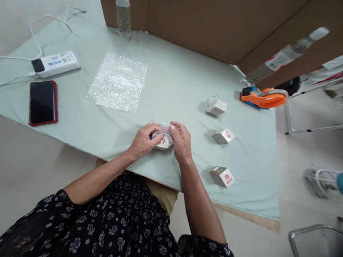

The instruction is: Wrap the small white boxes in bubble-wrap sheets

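My left hand point(143, 140) and my right hand point(181, 141) are both closed around a small white box wrapped in clear bubble wrap point(163, 140), pressing it on the pale green tablecloth point(169, 81) near the table's front edge. The wrap covers most of the box. To the right lie two bare small white boxes with red marks point(223, 135) point(222, 176), and farther back a small wrapped box point(215, 106). A flat sheet of bubble wrap point(119, 80) lies on the cloth at the back left.
An orange and blue tape dispenser point(263, 98) sits at the right rear. A phone in a red case point(43, 102) and a white power bank point(56, 63) with cables lie at left. Two water bottles point(122, 8) point(284, 56) stand by a brown cardboard wall point(214, 18).
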A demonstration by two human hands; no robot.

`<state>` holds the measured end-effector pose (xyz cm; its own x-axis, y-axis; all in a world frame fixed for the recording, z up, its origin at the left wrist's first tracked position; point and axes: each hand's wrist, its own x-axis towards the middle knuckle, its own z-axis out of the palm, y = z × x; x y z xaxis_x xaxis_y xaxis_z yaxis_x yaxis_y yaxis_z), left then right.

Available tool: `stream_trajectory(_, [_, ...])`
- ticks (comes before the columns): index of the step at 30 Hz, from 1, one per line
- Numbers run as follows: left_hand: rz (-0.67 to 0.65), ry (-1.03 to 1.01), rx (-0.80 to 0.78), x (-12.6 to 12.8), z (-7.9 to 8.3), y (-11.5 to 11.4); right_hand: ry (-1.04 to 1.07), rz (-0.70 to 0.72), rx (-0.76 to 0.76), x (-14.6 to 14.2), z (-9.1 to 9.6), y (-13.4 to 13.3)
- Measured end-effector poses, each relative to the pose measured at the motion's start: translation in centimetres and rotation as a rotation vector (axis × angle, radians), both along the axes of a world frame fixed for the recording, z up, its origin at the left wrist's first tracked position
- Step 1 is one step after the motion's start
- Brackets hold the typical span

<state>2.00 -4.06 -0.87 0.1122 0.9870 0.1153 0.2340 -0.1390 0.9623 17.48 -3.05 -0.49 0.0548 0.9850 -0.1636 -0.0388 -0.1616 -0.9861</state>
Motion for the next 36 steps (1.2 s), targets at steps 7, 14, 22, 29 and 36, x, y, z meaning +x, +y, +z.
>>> stream_trajectory(7, [-0.019,0.005,-0.04,-0.1,0.3,0.2,-0.12,0.169,-0.061,0.2,1.6,2.5])
stream_trajectory(14, [0.02,0.013,-0.088,0.1,0.8,0.4,-0.102,0.088,0.014,-0.5,1.1,2.3])
stream_trajectory(22, [0.073,-0.073,-0.093,0.6,0.4,0.5,-0.296,-0.007,0.24,-1.4,1.2,-0.9])
stream_trajectory(29, [-0.168,-0.097,-0.123,-1.3,0.1,-0.2,-0.448,-0.102,0.482,-2.3,-0.5,-1.9])
stream_trajectory(36, [-0.202,0.002,-0.038,-2.2,-0.6,-1.1,-0.363,-0.109,0.388,-2.0,-0.5,-1.6])
